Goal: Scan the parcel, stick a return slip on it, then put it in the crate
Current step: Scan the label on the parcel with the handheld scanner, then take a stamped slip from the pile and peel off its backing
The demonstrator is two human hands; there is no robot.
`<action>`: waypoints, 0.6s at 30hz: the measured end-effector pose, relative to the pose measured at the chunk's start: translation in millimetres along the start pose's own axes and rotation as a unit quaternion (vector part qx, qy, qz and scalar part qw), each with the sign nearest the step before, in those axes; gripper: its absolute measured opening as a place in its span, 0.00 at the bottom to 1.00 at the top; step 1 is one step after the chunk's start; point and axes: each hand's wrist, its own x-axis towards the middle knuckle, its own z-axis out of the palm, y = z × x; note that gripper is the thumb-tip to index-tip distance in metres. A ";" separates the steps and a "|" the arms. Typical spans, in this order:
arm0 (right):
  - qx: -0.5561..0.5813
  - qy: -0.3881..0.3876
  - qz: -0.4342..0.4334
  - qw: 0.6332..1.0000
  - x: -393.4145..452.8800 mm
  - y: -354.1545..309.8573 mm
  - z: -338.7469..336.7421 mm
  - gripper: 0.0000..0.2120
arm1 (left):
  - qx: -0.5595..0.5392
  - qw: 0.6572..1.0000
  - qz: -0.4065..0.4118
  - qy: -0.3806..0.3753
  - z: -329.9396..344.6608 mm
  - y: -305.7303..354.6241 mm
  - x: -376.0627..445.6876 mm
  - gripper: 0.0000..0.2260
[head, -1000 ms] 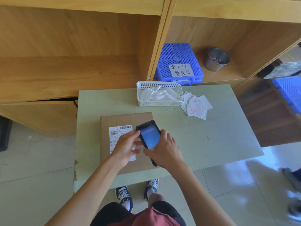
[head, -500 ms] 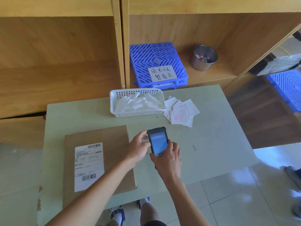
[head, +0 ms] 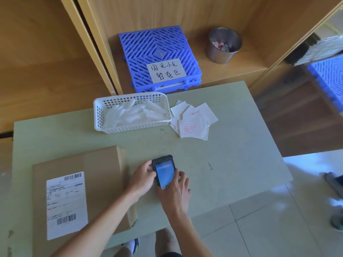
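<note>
Both hands on one device. Our left hand pinches the upper left edge of the black handheld scanner with a lit blue screen, fingers curled onto its side. Our right hand cups the scanner's lower end from below and from the right, fingers wrapped along its right edge, thumb near the bottom of the screen. Scanner sits low over the pale green tabletop; whether it touches the surface, we cannot tell.

The flat brown cardboard parcel lies at the near left of the table, just beside our left hand, our left forearm crossing its near right corner. A white shipping label with two barcodes sits on its top face, toward the left.

Far side of the table: a white plastic lattice basket holding crumpled white plastic pieces. Just right of it, touching its end, a loose pile of white paper slips; the top one bears a red stamped frame with characters.

Beyond the table, in the wooden shelf unit: a blue slatted plastic crate, looking folded flat, carrying a white handwritten card on its front. Right of the crate, well apart, a small round metal cup with scraps of paper inside.
</note>
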 end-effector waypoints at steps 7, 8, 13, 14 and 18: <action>-0.028 0.025 0.008 0.999 2.7 2.4 8.9 0.43 | 0.034 0.999 0.003 0.017 3.2 2.5 2.5 0.17; -0.015 0.018 0.012 1.000 3.5 3.1 6.6 0.41 | 0.045 0.999 0.005 0.018 2.4 1.9 3.9 0.16; 0.121 -0.027 0.055 0.991 27.0 14.3 -24.2 0.26 | 0.111 0.990 0.023 0.081 -5.6 1.9 15.1 0.19; 0.146 -0.019 0.064 0.987 34.4 18.5 -30.9 0.25 | 0.120 0.988 0.039 0.093 -5.5 6.1 16.1 0.19; 0.181 0.014 0.081 0.980 72.3 32.0 -58.2 0.18 | 0.178 0.965 0.160 0.104 5.7 36.3 26.8 0.18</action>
